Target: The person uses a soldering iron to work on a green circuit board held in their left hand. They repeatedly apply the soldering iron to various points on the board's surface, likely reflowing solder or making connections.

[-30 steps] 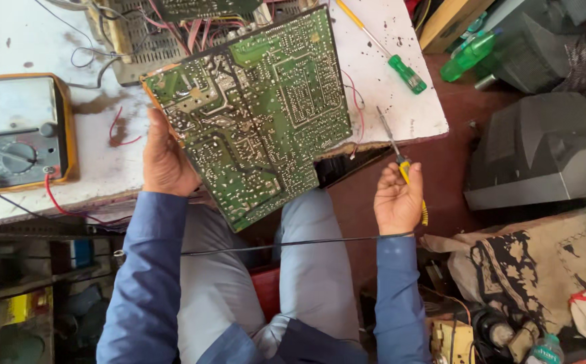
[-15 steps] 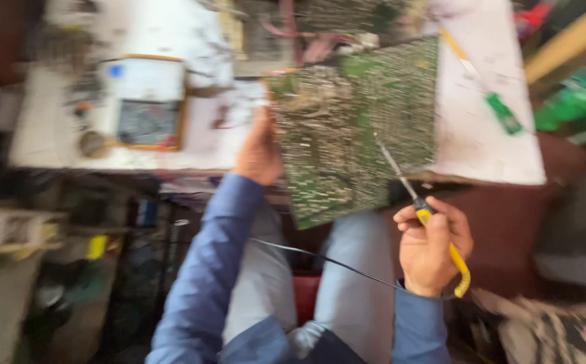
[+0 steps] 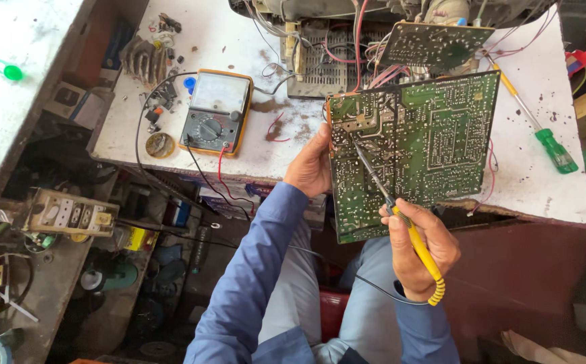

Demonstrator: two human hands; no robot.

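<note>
Green, square printed circuit board (image 3: 418, 152), solder side up, is tilted toward the camera, its far edge near the cluttered back of the white, stained work surface (image 3: 539, 182) and its near corner hanging out past the surface's front edge, over the lap. Left hand (image 3: 312, 168) has its grip closed on the board's left edge, thumb on the face. Right hand (image 3: 422, 248) is wrapped shut around the yellow-handled soldering iron (image 3: 401, 222); its thin metal tip lies against the board's upper-left area. Iron's coiled yellow strain relief sticks out below the fist, and a black cord runs off to the left.

Left of the board, well apart: yellow-cased analogue multimeter (image 3: 215, 113) lying flat, red and black leads trailing over the front edge. Small loose parts lie beyond it near the far-left corner. Right of the board: green-handled screwdriver (image 3: 534, 128) lying diagonally, handle near the surface's right edge. Bare white surface shows between the screwdriver and the board's right edge, and between the meter and the left hand. Behind the board, an open chassis with wire bundles (image 3: 337, 54) crowds the far edge. Below the front edge, dark shelves packed with clutter on the left.
</note>
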